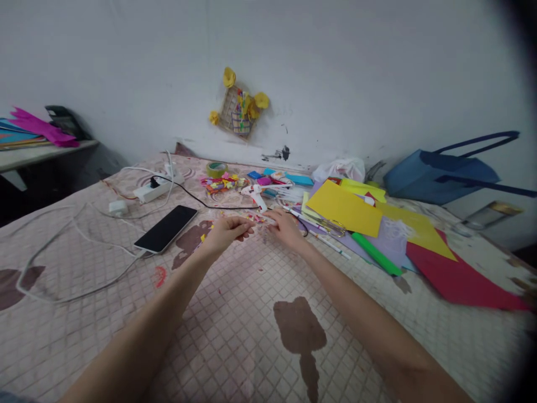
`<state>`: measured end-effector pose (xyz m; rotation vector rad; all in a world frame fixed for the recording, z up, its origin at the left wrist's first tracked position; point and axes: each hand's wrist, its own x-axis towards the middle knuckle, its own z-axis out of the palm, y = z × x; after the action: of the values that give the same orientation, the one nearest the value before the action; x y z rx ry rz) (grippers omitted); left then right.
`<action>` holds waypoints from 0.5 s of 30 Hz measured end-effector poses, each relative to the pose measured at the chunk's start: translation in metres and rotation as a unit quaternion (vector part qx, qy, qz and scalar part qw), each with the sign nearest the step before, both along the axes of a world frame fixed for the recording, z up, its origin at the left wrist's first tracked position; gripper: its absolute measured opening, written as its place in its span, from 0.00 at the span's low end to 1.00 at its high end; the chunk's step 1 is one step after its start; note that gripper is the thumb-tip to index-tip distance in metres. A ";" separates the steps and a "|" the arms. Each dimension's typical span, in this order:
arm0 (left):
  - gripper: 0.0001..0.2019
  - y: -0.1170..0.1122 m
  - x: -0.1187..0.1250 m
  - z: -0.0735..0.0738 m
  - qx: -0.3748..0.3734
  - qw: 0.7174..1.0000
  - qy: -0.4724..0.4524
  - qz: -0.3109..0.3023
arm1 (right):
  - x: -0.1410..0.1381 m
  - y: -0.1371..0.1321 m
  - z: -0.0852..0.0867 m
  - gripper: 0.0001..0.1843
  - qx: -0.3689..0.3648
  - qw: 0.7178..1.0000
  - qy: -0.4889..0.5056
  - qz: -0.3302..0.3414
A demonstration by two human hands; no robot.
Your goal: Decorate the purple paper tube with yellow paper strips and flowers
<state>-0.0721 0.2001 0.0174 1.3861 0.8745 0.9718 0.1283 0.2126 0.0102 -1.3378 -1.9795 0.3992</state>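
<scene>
My left hand is closed in a pinch over the middle of the table; whatever lies between its fingertips is too small to make out. Across a short gap, my right hand has its fingers bent together, with something thin and pale at the tips that I cannot name. Just beyond the right fingers lies a white glue gun with a black cord. Small coloured paper scraps are scattered between and behind the hands. Colourful cut-out pieces are heaped farther back.
A phone on a white cable and a power strip lie left. Green tape sits behind. To the right are yellow sheets, scissors, a green roll, red paper and a blue bag.
</scene>
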 end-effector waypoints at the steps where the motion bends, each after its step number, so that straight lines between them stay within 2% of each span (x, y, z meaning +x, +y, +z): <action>1: 0.11 0.000 0.000 0.000 -0.003 1.000 -0.004 -0.002 | 0.000 0.000 -0.001 0.09 0.013 0.999 -0.034 -0.015; 3: 0.11 0.000 0.001 0.000 -0.014 1.000 -0.006 -0.007 | 0.000 -0.002 -0.004 0.06 0.024 0.997 -0.051 -0.048; 6: 0.10 -0.002 0.003 -0.001 -0.033 0.999 -0.007 -0.009 | 0.002 -0.008 -0.004 0.15 0.027 0.996 -0.040 -0.071; 8: 0.10 -0.003 0.006 -0.002 -0.036 0.999 -0.011 -0.007 | 0.002 -0.015 -0.001 0.15 0.024 0.997 -0.030 -0.064; 12: 0.12 -0.005 0.012 -0.006 -0.037 0.999 -0.024 -0.030 | -0.002 -0.036 0.005 0.08 0.003 1.000 0.014 -0.027; 15: 0.12 -0.010 0.017 -0.005 -0.039 0.997 -0.042 -0.047 | -0.005 -0.053 0.005 0.12 -0.011 0.996 0.081 -0.026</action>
<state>-0.0549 0.1898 0.0122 1.2992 0.7694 0.9078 0.1233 0.1597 0.0151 -1.3245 -1.8078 0.4918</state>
